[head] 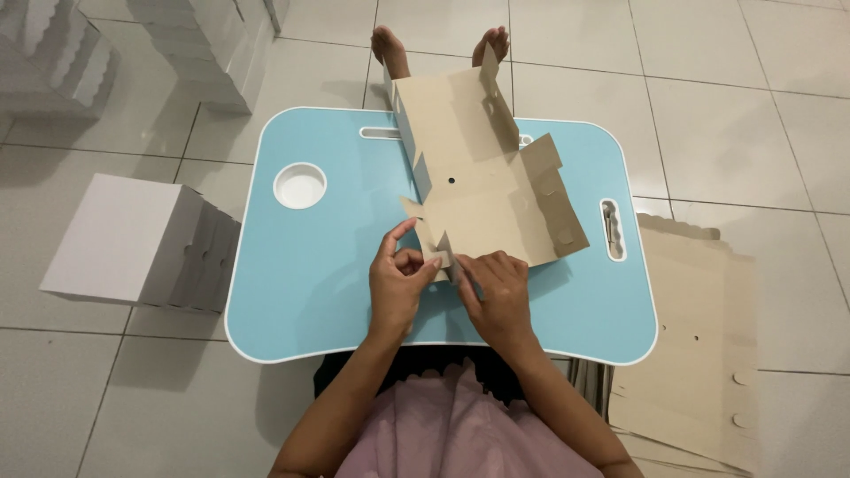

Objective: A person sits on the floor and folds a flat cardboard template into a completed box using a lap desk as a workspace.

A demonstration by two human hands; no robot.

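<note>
Both hands pinch near flap of flat brown die-cut cardboard box blank (482,168) on light-blue lap counter (310,274).
Left hand (398,279) & right hand (498,290) close together; best to crease along the score, w/ tab kept square.

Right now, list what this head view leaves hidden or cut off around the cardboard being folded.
- Near flap of the cardboard blank: covered by the left hand and right hand.
- Stack of flat cardboard sheets: cut off by the bottom edge, partly under the blue lap table.
- Pile of white boxes: cut off by the top edge.
</note>
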